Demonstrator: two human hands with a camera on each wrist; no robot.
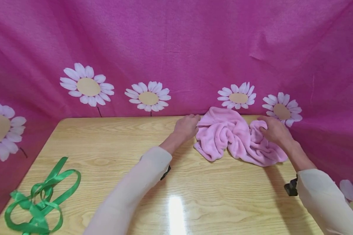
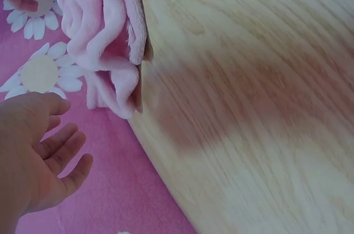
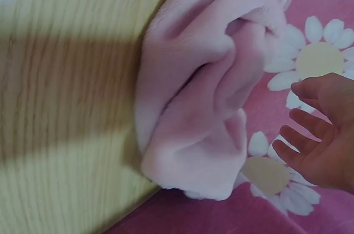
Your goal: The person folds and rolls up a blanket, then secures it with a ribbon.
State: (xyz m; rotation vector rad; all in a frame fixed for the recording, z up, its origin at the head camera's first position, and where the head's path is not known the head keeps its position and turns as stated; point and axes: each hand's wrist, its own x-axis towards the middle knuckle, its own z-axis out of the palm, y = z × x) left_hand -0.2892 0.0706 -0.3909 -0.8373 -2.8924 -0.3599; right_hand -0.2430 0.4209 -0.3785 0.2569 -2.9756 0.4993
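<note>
A crumpled pink fleece cloth [image 1: 238, 137] lies in folds at the far right part of the table. My left hand [image 1: 186, 126] is beside its left end in the head view. The left wrist view shows that hand [image 2: 41, 154] with loosely bent fingers, a gap between them and the cloth [image 2: 102, 29]. By the cloth's right end is my right hand [image 1: 273, 130]. Seen from the right wrist, its fingers are spread and slightly bent, and this hand [image 3: 321, 134] holds nothing next to the cloth [image 3: 204, 90].
A looped green ribbon [image 1: 41, 205] lies at the table's near left. The light wooden table [image 1: 111, 153] meets a magenta sheet [image 1: 176, 49] printed with white daisies, which hangs behind it and at both sides.
</note>
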